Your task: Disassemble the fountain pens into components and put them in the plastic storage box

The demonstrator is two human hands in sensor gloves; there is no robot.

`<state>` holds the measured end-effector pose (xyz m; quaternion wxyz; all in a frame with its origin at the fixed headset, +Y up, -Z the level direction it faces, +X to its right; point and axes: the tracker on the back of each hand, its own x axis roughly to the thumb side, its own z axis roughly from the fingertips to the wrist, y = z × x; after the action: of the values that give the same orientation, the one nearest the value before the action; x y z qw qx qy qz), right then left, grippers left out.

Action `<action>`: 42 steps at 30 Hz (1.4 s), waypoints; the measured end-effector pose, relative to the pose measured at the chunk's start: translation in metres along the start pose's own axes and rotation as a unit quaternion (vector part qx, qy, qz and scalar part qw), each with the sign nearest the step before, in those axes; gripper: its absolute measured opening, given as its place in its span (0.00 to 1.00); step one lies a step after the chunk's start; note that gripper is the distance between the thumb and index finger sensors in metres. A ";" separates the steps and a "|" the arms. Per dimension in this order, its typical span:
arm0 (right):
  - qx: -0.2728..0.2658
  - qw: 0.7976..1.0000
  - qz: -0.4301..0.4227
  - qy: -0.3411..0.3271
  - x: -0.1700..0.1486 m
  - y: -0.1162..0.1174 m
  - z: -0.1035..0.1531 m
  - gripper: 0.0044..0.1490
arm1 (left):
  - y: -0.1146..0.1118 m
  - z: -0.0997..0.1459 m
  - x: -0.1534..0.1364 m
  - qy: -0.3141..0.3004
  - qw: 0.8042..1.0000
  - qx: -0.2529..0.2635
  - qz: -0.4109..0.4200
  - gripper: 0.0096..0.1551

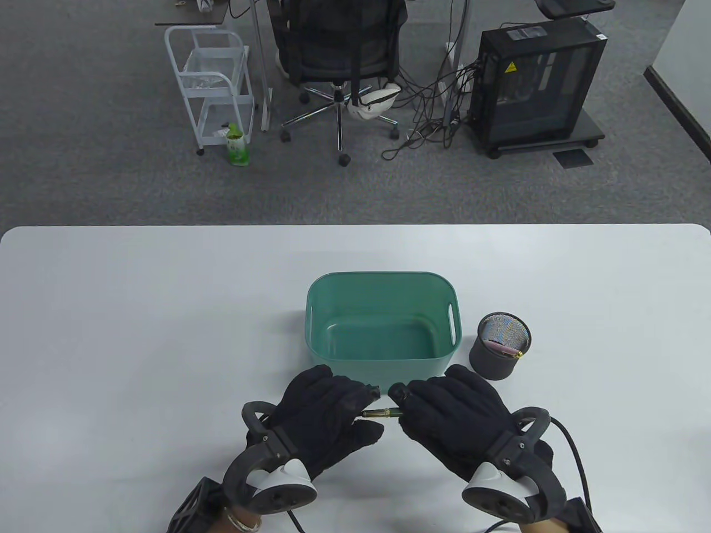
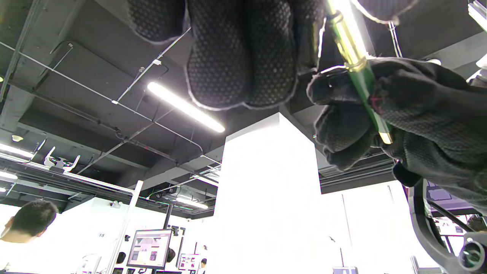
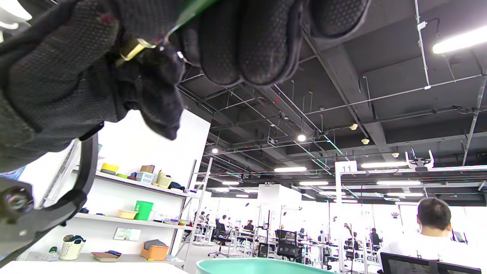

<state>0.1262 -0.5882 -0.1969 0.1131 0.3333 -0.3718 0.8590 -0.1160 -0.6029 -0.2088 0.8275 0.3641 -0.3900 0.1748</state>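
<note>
Both hands low over near edge of white table [image 1: 139,311], just in front of teal storage box [image 1: 382,283]. Left hand [image 1: 325,425] and right hand [image 1: 452,419] each curled round opposite ends of green fountain pen [image 1: 382,413], held level between them above table; only short gold-banded middle shows. Box sits mid-table, nothing visible inside. Black mesh pen cup [image 1: 501,347] just right of box, pink item inside.
</note>
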 end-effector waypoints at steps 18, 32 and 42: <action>-0.004 1.000 0.002 0.010 -0.006 -0.001 0.000 0.28 | -0.002 -0.001 0.005 -0.008 1.000 -0.013 -0.018 0.24; -0.003 1.000 0.000 0.006 -0.005 0.000 0.001 0.28 | -0.002 -0.001 0.003 -0.002 1.000 -0.009 -0.011 0.25; -0.002 1.000 -0.002 0.003 -0.003 0.001 0.001 0.28 | -0.002 -0.001 0.001 -0.001 1.000 -0.005 -0.002 0.28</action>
<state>0.1283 -0.5890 -0.1989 0.1166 0.3314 -0.3728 0.8588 -0.1136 -0.6035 -0.2096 0.8294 0.3603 -0.3911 0.1710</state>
